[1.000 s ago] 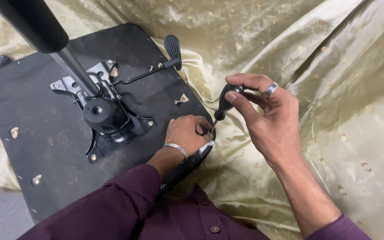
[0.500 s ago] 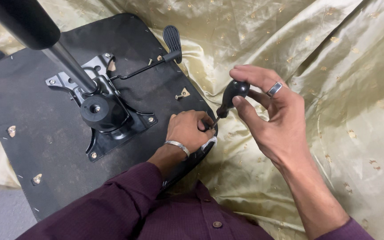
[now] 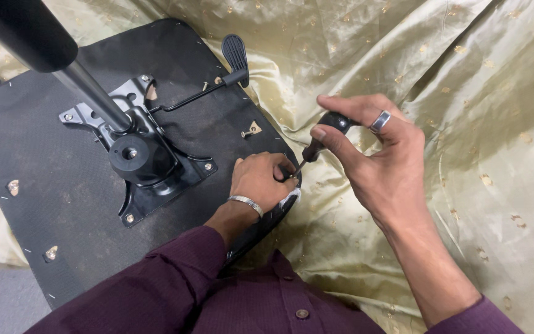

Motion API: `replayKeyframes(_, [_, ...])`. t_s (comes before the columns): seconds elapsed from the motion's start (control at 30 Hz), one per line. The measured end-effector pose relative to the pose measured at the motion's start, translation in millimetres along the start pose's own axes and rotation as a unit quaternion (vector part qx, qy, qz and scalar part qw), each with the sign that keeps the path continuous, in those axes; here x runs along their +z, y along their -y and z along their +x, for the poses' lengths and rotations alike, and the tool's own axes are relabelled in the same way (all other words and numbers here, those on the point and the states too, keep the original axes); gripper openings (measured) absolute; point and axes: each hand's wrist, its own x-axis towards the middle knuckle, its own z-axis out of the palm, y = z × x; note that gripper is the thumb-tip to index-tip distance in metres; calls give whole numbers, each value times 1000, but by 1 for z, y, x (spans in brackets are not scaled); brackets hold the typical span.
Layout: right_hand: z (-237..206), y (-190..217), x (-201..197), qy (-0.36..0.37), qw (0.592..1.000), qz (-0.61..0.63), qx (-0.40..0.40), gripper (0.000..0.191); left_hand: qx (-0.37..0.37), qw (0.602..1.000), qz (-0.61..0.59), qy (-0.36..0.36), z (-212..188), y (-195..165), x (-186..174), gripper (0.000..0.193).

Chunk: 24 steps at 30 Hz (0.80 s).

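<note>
Gripping black-handled screwdriver in right hand, fingers curled round handle, tip angled down at seat edge. Left hand clenched on rim of upturned black chair seat base, beside tip. Black metal tilt mechanism nearby; gold satin cloth beneath.

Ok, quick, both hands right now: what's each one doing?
Left hand: closed, fingers curled at the edge of the chair seat by the screwdriver tip.
Right hand: closed on the screwdriver.
</note>
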Motion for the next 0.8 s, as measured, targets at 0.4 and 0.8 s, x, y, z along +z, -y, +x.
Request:
replayKeyframes(0.4, [5,-5,2,14,998,51,15,35,4,1000,1,6,0,1,-1,21])
replayKeyframes(0.8, [4,-14,8,15,986,162,21,22,38,999,-14,-3,-4,2,-6,30])
